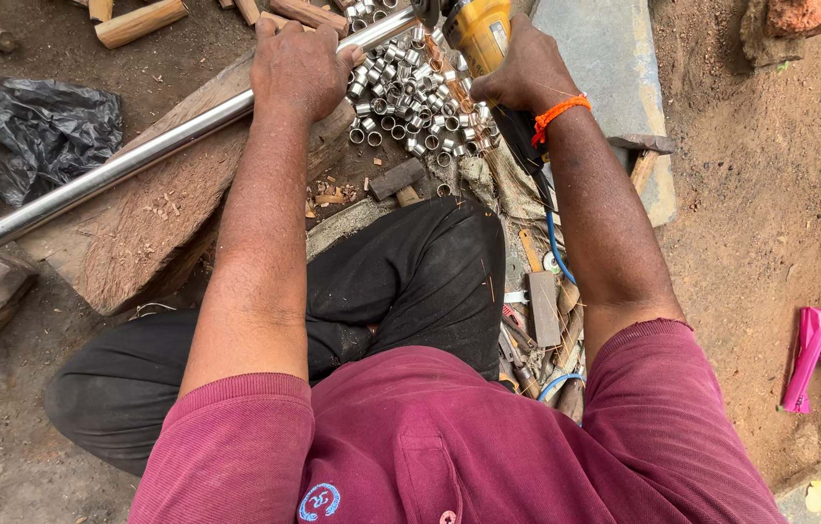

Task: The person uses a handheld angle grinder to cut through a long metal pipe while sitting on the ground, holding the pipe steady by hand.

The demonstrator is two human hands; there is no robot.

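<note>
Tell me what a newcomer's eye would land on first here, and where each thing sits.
First, the long shiny metal pipe crossing a wooden block at left, pinned by the left hand. Next, the yellow power tool at top centre, gripped by the right hand, meeting the pipe's end. Between the hands lies a heap of short cut metal rings.

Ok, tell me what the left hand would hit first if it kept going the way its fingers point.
The left hand presses the steel pipe onto the wooden block, fingers pointing away from the body. Straight on, it would probably meet the wooden sticks first, though depth is unclear.
</note>
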